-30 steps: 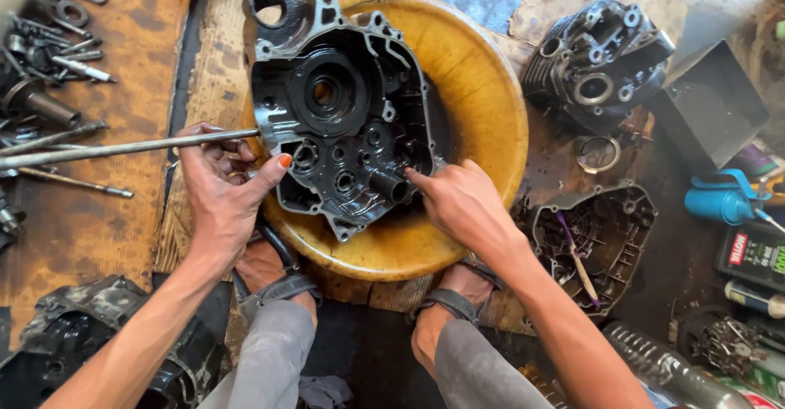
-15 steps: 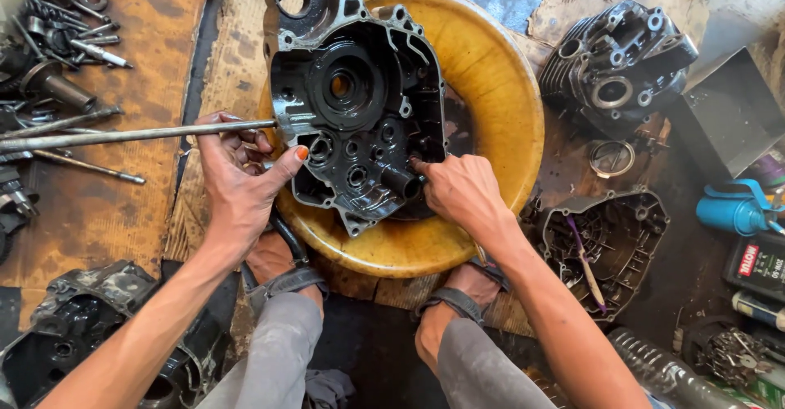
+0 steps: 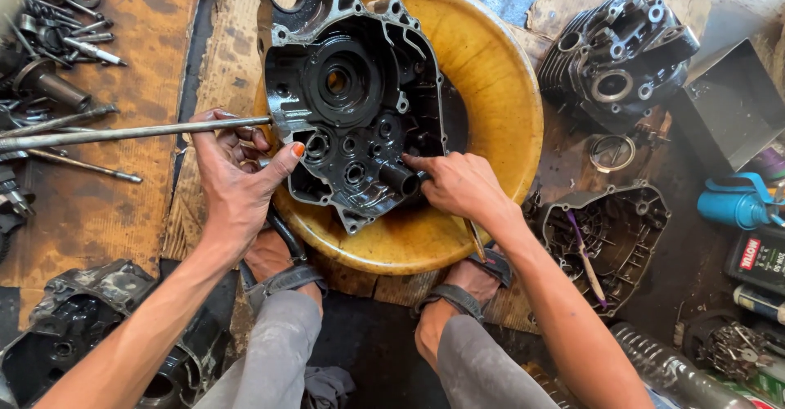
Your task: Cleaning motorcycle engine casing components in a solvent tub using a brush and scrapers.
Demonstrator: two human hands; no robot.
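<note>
Grey trouser knees and two sandalled feet sit nearest, at the bottom edge of the floor. Above them the left hand (image 3: 237, 184) grips the near left edge of the black cast-metal engine crankcase half (image 3: 347, 98), thumb pressed on its rim and fingers curled behind. The right hand (image 3: 462, 186) is half clenched, fingertips pinching a short black tube on the case's lower right side. The case leans in the round yellow plastic basin (image 3: 491, 98), which rests on the cardboard-covered floor. A long grey steel rod (image 3: 123, 133) runs from the left edge to the case, passing just over the left fingers. Right of the basin lies a dark open engine cover (image 3: 605, 237); farther off stands a black finned cylinder head (image 3: 617, 53). Loose tools (image 3: 57, 24) fill the far left corner.
</note>
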